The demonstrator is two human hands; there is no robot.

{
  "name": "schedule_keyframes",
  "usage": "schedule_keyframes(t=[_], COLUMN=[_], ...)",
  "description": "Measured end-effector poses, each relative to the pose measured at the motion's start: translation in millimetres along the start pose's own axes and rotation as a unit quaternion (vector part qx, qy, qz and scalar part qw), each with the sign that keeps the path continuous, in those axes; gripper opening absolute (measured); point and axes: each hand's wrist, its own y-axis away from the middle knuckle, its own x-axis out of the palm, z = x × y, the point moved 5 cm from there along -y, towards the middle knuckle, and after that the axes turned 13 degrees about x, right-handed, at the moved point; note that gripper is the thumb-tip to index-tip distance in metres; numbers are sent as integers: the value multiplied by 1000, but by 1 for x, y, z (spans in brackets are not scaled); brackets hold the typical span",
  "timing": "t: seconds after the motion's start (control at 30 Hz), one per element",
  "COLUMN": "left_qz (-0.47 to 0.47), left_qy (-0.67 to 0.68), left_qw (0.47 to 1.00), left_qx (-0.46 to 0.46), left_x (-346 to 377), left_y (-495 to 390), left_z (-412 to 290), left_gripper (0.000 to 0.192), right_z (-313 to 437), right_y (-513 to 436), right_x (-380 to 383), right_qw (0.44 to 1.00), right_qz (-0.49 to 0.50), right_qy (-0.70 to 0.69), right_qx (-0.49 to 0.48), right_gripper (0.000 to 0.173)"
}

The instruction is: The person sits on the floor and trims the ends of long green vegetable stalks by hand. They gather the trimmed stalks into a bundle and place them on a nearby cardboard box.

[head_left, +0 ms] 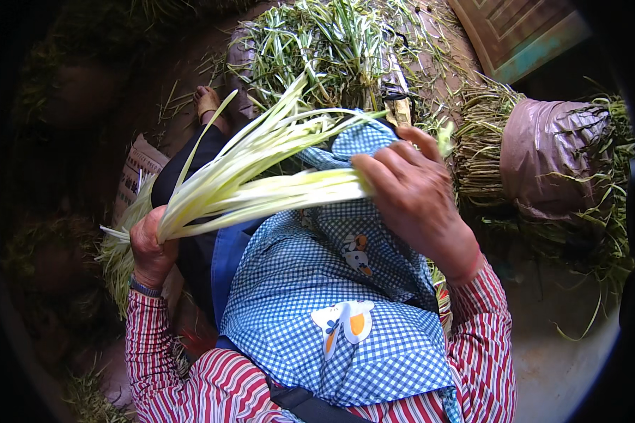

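Observation:
My left hand (152, 246) is closed around one end of a bunch of long, pale yellow-white leaves (254, 153), which look like blanched chives. The bunch fans out over my lap, its upper leaves loose and a few tips greenish. My right hand (415, 195), slightly blurred, grips the far end of the lower, flatter strands. Beneath both hands lies a blue-and-white checked apron (291, 254) with printed cartoon figures. Beside my left hand, a heap of similar pale leaves (119, 269) rests on a printed sack (137, 169).
A large pile of green and withered leaves (317, 47) stands in front of me. To the right lies a bundle of stalks (481, 143) wrapped in pinkish plastic (550, 158). A wooden panel (524, 31) is at the upper right. Dim plant heaps line the left side.

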Motion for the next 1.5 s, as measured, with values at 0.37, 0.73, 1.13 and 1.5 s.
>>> schedule_keyframes(t=[0.37, 0.73, 1.13, 1.5], left_qz=[64, 60, 47, 50], left_qy=[43, 16, 15, 8], left_qw=[996, 996, 998, 997], left_qx=[43, 61, 50, 66], left_x=[28, 31, 24, 25], left_y=[23, 31, 30, 18], left_z=[-10, -2, -7, -15], left_gripper=[20, 16, 21, 17], right_z=[-45, -83, -67, -96], right_y=[69, 23, 4, 44], right_x=[-5, -22, 18, 61], right_qw=[893, 971, 981, 743], right_qz=[223, -47, -2, 43], right_qy=[-343, -108, -128, -494], right_qx=[189, 208, 148, 450], right_gripper=[33, 21, 7, 5])
